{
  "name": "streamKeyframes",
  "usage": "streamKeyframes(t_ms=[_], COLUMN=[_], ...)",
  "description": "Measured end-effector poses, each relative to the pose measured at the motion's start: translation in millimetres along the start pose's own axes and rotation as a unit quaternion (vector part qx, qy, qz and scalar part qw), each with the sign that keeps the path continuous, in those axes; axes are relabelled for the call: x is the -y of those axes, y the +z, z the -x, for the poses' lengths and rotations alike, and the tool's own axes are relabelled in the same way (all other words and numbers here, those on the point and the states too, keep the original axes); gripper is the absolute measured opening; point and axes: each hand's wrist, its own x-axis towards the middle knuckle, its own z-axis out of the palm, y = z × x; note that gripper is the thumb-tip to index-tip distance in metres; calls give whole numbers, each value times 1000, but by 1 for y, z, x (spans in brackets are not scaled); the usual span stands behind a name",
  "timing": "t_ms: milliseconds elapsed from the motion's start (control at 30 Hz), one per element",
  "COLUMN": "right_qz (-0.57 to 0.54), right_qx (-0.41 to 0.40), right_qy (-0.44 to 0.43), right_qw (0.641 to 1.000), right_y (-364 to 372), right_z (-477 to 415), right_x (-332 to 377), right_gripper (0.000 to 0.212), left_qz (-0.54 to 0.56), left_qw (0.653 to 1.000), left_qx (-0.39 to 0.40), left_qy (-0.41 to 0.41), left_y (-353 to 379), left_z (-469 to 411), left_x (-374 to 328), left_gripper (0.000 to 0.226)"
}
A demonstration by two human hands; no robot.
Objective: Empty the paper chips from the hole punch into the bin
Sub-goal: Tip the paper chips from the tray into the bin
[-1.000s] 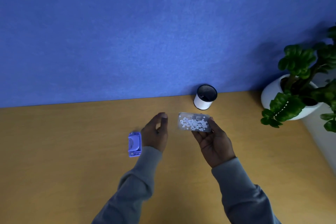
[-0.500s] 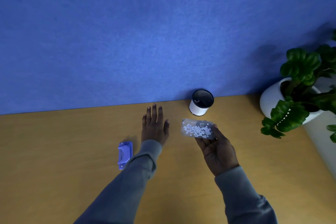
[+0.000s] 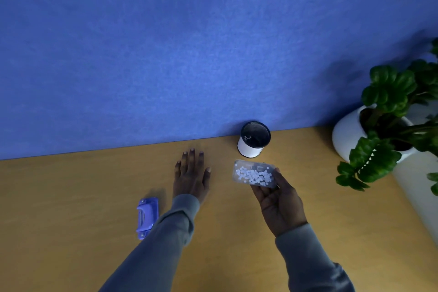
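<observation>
the right hand pinches the clear chip tray level so the paper chips stay in, the bin just beyond it. the left hand rests spread flat on the worktop, the purple hole punch behind it.

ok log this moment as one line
right hand: holds chip tray near bin | left hand: flat on desk | punch: set down
</observation>
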Motion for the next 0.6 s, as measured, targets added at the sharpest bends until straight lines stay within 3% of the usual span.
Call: streamKeyframes(t_ms=[133,400,600], right_qz=[-5,23,65], right_qx=[-4,-29,-90], right_qy=[-24,-80,-108], right_qw=[1000,996,988], right_y=[8,36,52], right_z=[-17,-57,-83], right_x=[16,50,56], right_gripper=[19,19,14], left_qz=[3,3,-13], left_qw=[1000,999,999], left_qx=[2,-39,-29], left_qy=[-12,-8,-12], left_y=[11,22,25], left_z=[-1,-1,-3], left_x=[4,8,11], left_gripper=[70,61,63])
